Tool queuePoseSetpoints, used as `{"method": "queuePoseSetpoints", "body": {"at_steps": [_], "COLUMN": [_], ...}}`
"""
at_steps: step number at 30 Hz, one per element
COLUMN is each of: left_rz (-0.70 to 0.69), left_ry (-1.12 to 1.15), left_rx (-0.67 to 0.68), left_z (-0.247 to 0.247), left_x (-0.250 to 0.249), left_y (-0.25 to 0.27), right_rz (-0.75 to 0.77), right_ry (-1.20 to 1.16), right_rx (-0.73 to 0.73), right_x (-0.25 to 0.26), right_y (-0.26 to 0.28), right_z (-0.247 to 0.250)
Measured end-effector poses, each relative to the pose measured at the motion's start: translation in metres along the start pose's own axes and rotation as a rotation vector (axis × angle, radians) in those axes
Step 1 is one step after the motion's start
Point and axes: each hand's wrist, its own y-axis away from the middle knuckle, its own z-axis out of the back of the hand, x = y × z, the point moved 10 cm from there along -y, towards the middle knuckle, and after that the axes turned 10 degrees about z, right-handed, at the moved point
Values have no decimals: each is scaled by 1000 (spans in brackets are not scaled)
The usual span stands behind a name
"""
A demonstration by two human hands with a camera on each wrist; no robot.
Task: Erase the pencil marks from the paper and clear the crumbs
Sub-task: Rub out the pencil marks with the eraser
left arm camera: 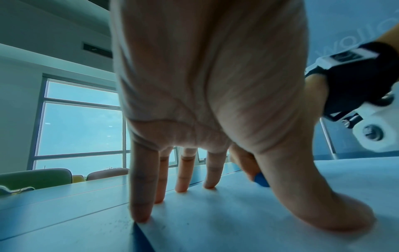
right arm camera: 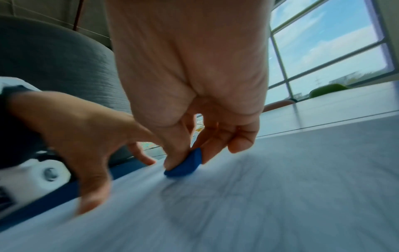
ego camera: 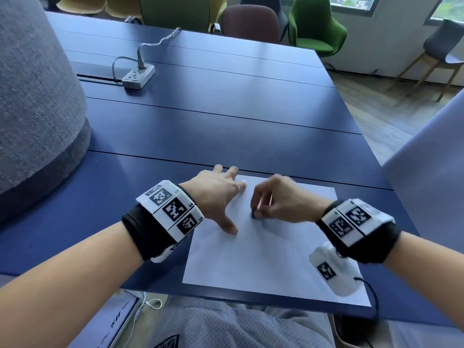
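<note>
Blue table (ego camera: pixel 226 116); white paper (ego camera: pixel 263 254) lies at its near edge. Risk: hard rubbing could crease or drag the sheet if the brace slips. Left hand (ego camera: pixel 216 194) splayed, fingers straight, tips pressing the paper's left side. Right hand (ego camera: pixel 278 199) arched, thumb and fingers pinching blue eraser (right arm camera: pixel 185 166) on the paper, faint pencil marks (right arm camera: pixel 215 192) beside it.

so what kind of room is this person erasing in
Most likely an office meeting room or shared workspace: a long blue table with a power strip on it, upholstered chairs along the far side, and large windows.
</note>
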Motion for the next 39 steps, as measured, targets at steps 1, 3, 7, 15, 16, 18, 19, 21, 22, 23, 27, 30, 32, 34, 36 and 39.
{"method": "queuePoseSetpoints", "body": {"at_steps": [1, 3, 7, 15, 16, 18, 19, 21, 22, 23, 27, 30, 32, 34, 36, 39], "left_rz": [-2, -2, 0, -3, -2, -1, -2, -5, -6, -6, 0, 5, -2, -7, -9, -4], "left_ry": [4, 3, 4, -5, -6, -5, -5, 1, 8, 11, 3, 5, 13, 19, 17, 15], "left_rx": [-1, -5, -1, -5, -4, 5, 6, -1, -5, -8, -8, 0, -7, -18, -28, -11], "left_z": [0, 0, -1, 0, 0, -1, -1, 0, 0, 0, 0, 0, 1, 1, 1, 0], "left_x": [0, 0, 0, 0, 0, -1, -1, -1, -1, 0, 0, 0, 0, 0, 1, 1], "left_y": [0, 0, -1, -1, -1, -1, -1, -1, 0, 0, 0, 0, 0, 0, 0, 0], "right_rz": [-17, -16, 27, 21, 40, 52, 53, 28, 4, -20, -3, 4, -25, -52, -39, -1], "right_ry": [-3, -32, -60, -46, -46, -20, -1, 13, -3, -25, -37, -42, -18, -20, -40, -48], "right_rx": [-83, -102, 259, 84, 188, 261, 210, 43, -33, -90, -10, 97, -46, -165, -163, 44], "right_x": [-4, -6, 6, 3, 9, 15, 14, 2, -4, -10, -7, -3, -15, -25, -24, -14], "right_y": [-5, -3, 21, 18, 25, 25, 17, -6, -14, -20, -13, -16, -30, -36, -32, -23], "right_z": [10, 10, -31, -16, -29, -35, -27, -2, 8, 15, 1, -3, 21, 35, 30, 7]}}
